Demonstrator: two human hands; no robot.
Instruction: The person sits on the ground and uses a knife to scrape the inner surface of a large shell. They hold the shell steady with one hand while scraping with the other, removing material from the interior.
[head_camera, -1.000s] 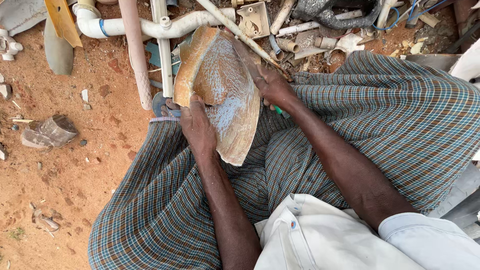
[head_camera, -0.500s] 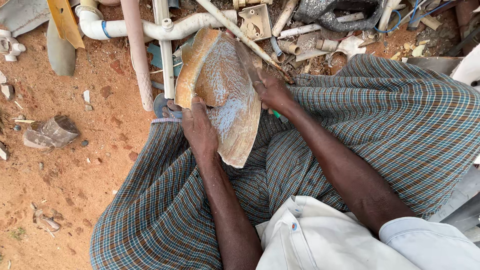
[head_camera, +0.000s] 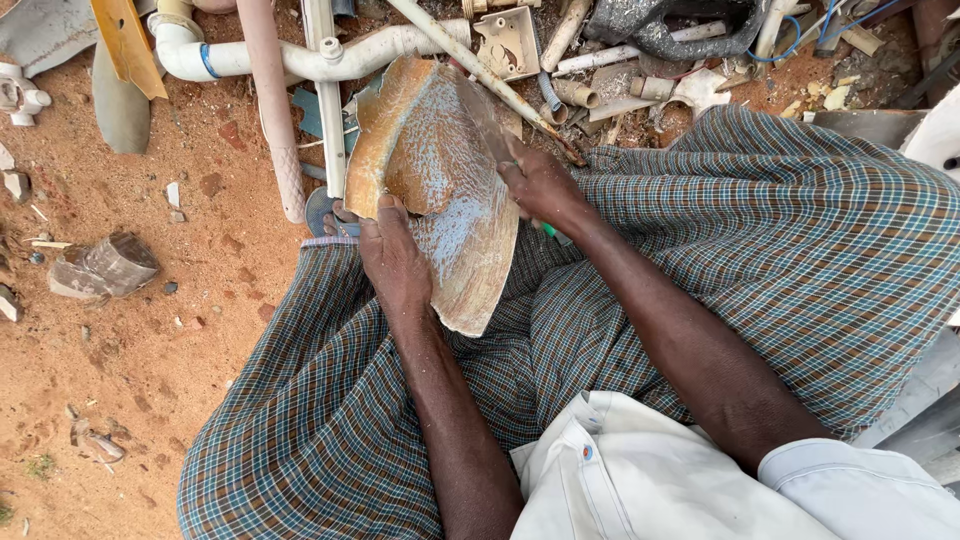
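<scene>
Over the checked cloth (head_camera: 700, 250), at twelve o'clock, the left hand (head_camera: 395, 262) fingers clasp a curved rusty sheet (head_camera: 440, 190); the right hand (head_camera: 540, 185) closes on a blade (head_camera: 485, 110) against it.

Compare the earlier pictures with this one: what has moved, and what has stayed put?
Very little changed. The right hand stays on the right edge of the curved shard, perhaps shifted slightly. The left hand still grips its lower left edge. The white pipes lie unmoved.
</scene>
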